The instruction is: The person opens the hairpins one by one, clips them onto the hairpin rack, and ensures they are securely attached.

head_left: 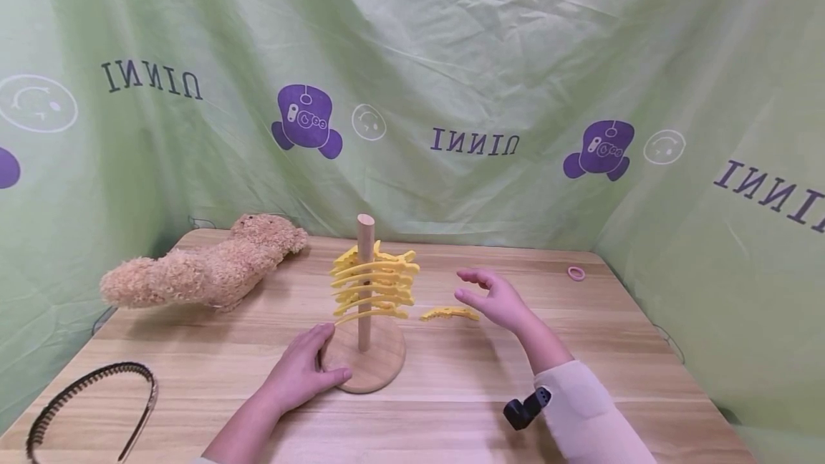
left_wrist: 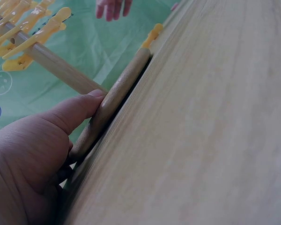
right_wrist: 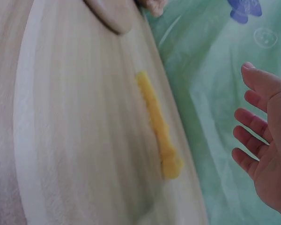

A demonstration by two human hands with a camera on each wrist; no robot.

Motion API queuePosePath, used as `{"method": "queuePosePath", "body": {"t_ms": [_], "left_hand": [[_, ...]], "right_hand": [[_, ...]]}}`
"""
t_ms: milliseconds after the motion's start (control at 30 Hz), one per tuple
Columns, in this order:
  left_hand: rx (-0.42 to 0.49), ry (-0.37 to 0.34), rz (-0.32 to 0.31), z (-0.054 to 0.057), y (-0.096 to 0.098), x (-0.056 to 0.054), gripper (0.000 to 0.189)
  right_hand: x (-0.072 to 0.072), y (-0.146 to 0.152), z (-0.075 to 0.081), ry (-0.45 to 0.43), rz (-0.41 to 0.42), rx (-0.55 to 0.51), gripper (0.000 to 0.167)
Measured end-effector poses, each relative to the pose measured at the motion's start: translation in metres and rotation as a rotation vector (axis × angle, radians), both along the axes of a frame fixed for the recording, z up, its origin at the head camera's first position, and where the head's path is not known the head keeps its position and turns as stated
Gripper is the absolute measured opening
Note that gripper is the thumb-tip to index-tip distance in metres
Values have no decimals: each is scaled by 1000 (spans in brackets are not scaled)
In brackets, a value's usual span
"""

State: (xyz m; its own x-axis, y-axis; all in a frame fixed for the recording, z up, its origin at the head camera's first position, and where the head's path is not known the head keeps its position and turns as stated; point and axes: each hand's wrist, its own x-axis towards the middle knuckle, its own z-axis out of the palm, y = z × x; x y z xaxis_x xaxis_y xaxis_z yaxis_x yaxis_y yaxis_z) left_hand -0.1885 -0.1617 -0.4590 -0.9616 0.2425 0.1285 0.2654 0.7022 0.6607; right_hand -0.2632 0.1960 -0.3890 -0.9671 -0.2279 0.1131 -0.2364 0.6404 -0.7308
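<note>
A wooden stand, with an upright post (head_left: 365, 235) on a round base (head_left: 377, 367), bears several yellow hair clips (head_left: 374, 281) around the post. My left hand (head_left: 299, 371) grips the near left edge of the base; in the left wrist view its thumb (left_wrist: 77, 110) presses on top, while its other fingers are mostly hidden. One loose yellow hair clip (head_left: 449, 313) lies on the table right of the stand. Just above and to the right of that clip hovers my right hand (head_left: 496, 299), fingers relaxed and apart, holding nothing. The right wrist view shows the clip (right_wrist: 159, 126) apart from the hand (right_wrist: 271, 126).
A fluffy beige plush toy (head_left: 213, 271) lies at the back left of the wooden table (head_left: 464, 407). A dark toothed headband (head_left: 93, 378) rests at the front left. Near the back right lies a small pink ring (head_left: 576, 273). A green printed curtain (head_left: 412, 92) surrounds the table.
</note>
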Motion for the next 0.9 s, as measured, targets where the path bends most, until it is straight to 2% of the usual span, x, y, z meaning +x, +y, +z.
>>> {"method": "queuePosePath", "body": {"t_ms": [367, 500, 733, 900], "left_hand": [[12, 35, 7, -4, 1, -1, 90], [11, 16, 9, -3, 1, -2, 91], [3, -18, 7, -3, 1, -4, 91], [4, -22, 10, -3, 0, -3, 92]], "right_hand": [[-13, 12, -35, -108, -71, 37, 49], [-16, 16, -44, -123, -74, 48, 50], [-19, 23, -52, -138, -81, 93, 54], [-20, 24, -53, -133, -89, 154, 50]]}}
